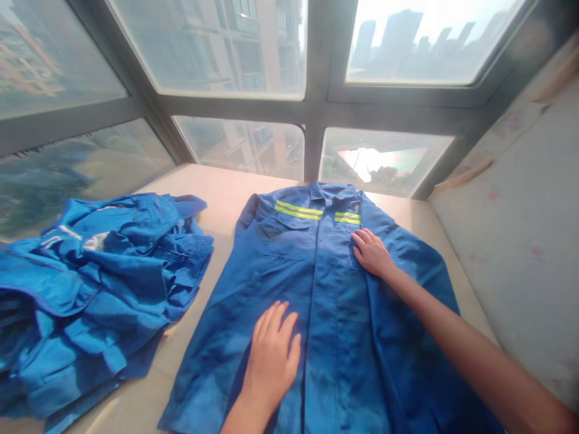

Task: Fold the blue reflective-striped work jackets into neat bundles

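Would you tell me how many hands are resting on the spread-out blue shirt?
2. The left hand lies flat low on the blue shirt; the right hand rests higher, on its chest.

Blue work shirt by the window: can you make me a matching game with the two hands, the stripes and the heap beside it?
1 left hand
2 right hand
3 yellow-green stripes
4 heap of blue clothes

A crumpled, left of the work shirt
B flat on the shirt's lower front
C flat on its upper chest
D across the chest, below the collar

Pairs: 1-B, 2-C, 3-D, 4-A
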The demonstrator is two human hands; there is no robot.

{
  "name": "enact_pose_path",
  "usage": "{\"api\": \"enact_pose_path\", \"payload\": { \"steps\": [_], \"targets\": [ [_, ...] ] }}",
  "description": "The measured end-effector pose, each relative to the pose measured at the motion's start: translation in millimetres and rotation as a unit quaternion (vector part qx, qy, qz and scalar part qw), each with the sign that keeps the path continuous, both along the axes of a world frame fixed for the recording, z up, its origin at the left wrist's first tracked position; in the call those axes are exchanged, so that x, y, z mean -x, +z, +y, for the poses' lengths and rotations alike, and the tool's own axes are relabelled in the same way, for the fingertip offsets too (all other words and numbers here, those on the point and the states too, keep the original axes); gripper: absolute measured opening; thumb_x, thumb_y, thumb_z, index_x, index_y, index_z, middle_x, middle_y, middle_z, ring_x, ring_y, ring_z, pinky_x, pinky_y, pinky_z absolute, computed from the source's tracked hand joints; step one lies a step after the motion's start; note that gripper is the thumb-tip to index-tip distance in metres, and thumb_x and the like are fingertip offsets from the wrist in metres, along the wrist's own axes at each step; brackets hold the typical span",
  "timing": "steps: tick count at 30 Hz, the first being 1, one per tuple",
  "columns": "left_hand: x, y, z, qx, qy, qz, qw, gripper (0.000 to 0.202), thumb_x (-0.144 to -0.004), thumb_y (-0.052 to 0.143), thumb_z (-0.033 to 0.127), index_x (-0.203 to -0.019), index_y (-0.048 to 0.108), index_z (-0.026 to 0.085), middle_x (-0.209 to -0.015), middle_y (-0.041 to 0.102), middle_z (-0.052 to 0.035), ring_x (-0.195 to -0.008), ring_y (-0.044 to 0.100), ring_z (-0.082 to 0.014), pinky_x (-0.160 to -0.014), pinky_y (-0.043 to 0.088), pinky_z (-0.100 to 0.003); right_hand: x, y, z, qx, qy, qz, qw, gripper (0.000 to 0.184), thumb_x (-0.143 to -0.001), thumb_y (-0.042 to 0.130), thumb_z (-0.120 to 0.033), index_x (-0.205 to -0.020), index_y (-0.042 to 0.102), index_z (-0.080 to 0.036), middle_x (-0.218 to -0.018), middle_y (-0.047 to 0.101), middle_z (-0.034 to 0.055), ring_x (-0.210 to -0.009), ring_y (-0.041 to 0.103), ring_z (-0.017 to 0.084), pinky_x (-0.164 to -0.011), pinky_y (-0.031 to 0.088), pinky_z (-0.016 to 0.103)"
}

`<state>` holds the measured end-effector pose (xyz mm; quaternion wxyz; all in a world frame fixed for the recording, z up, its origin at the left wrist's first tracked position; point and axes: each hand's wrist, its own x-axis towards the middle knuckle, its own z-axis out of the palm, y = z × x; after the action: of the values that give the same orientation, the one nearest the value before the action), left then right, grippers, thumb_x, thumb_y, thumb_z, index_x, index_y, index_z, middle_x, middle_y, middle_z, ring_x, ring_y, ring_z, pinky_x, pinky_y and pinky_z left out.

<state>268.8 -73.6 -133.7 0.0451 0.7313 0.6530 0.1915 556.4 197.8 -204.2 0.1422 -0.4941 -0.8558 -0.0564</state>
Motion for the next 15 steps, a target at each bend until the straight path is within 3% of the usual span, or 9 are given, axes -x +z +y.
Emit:
{"api": "enact_pose_path", "payload": {
  "steps": [5, 10, 12, 15],
  "targets": [
    [74, -13.5, 1, -0.018, 0.14, -0.015, 0.99, 0.041, -0.09, 0.049, 0.033, -0.127, 0.061, 0.018, -0.139, 0.056, -0.0157, -0.129, 0.053, -0.0336, -0.107, 0.045, -0.052, -27, -3.1, -3, -0.008, 0.018, 0.005, 1.0, 0.047, -0.096, 0.041, -0.033, -0.138, 0.054, -0.017, -0.144, 0.051, 0.0136, -0.139, 0.039, 0.031, -0.11, 0.039, 0.048],
    [108, -14.7, -3, 0.007, 0.229, -0.118, 0.966, 0.047, -0.084, 0.054, 0.042, -0.124, 0.061, 0.017, -0.137, 0.056, -0.0173, -0.132, 0.049, -0.0368, -0.113, 0.038, -0.055, -44, -0.3, 1, -0.018, 0.024, 0.008, 1.0, 0.048, -0.095, 0.042, -0.032, -0.14, 0.053, -0.02, -0.145, 0.051, 0.0137, -0.139, 0.04, 0.033, -0.109, 0.041, 0.052],
    [117, -11.6, 5, 0.039, 0.263, -0.253, 0.93, 0.05, -0.083, 0.056, 0.044, -0.125, 0.059, 0.017, -0.135, 0.059, -0.0164, -0.129, 0.053, -0.0343, -0.11, 0.041, -0.052, -47, -0.1, 2, -0.029, 0.015, 0.014, 0.999, 0.049, -0.093, 0.043, -0.031, -0.14, 0.053, -0.02, -0.146, 0.05, 0.014, -0.138, 0.041, 0.033, -0.108, 0.041, 0.052],
    [126, -0.2, 31, 0.094, 0.264, -0.473, 0.835, 0.052, -0.081, 0.061, 0.04, -0.126, 0.057, 0.014, -0.128, 0.065, -0.0156, -0.115, 0.064, -0.0285, -0.1, 0.051, -0.044, -49, -0.8, 3, -0.043, 0.003, 0.029, 0.999, 0.05, -0.092, 0.044, -0.031, -0.14, 0.051, -0.019, -0.146, 0.048, 0.0152, -0.136, 0.043, 0.032, -0.108, 0.041, 0.051]
  ]
}}
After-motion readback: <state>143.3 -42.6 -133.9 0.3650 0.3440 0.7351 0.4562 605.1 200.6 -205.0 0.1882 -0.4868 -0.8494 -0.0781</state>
